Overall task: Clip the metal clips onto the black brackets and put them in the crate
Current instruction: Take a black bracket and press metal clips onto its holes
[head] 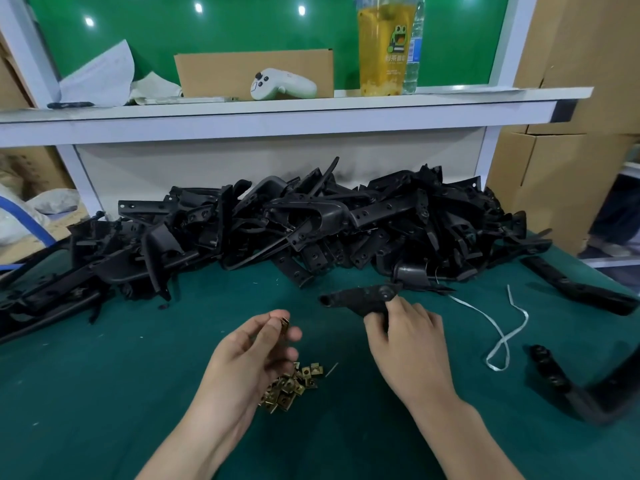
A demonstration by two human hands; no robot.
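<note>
Brass-coloured square metal clip [284,323] is being pinched between the thumb and curled fingertips of the left hand [256,348], which is hovering just above a small loose pile of matching clips [294,386] lying on the green felt tabletop [104,393]. Right hand [408,344] is gripping one long black plastic bracket [360,298], fingers curled round its wider end, just in front of the large heap of black brackets [294,223]; contact with the tabletop is not resolving.

Drink cup [384,46]: green cartoon frog logo with a row of pale Chinese characters under it, too blurred to read.
Water bottle [416,50]: blue and white label with a barcode, its text illegible.
</note>
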